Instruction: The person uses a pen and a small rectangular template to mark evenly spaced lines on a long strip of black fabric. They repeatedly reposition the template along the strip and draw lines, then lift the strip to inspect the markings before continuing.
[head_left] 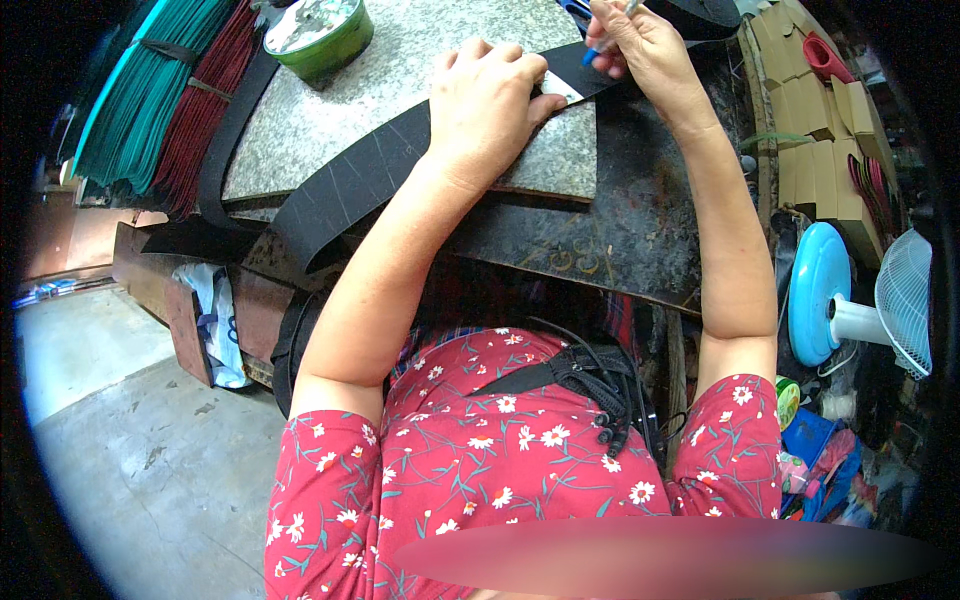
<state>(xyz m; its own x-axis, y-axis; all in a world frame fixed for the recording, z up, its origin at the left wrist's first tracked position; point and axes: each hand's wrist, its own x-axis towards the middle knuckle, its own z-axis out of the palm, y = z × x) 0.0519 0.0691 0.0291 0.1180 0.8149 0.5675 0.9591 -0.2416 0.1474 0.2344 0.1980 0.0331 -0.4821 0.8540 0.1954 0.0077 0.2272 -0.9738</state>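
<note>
A wide black strap (350,175) with faint light cross lines runs diagonally over a speckled grey board (545,178). My left hand (485,115) lies on it with fingers curled, holding down a small white flat piece (562,88) whose end shows beside the thumb. My right hand (650,60), just to the right, grips a pen (592,54) with a blue end close above the strap. Most of the white piece is hidden under my left hand. The strap leads up to a black roll (705,18) at the far right.
A green tub (330,50) with whitish contents stands on the board's far left. Bundles of teal strips (140,95) and maroon strips (205,110) lie beyond it. Cardboard boxes (795,95) and a blue-based fan (820,290) line the right side. The dark worktop (640,240) edge is near me.
</note>
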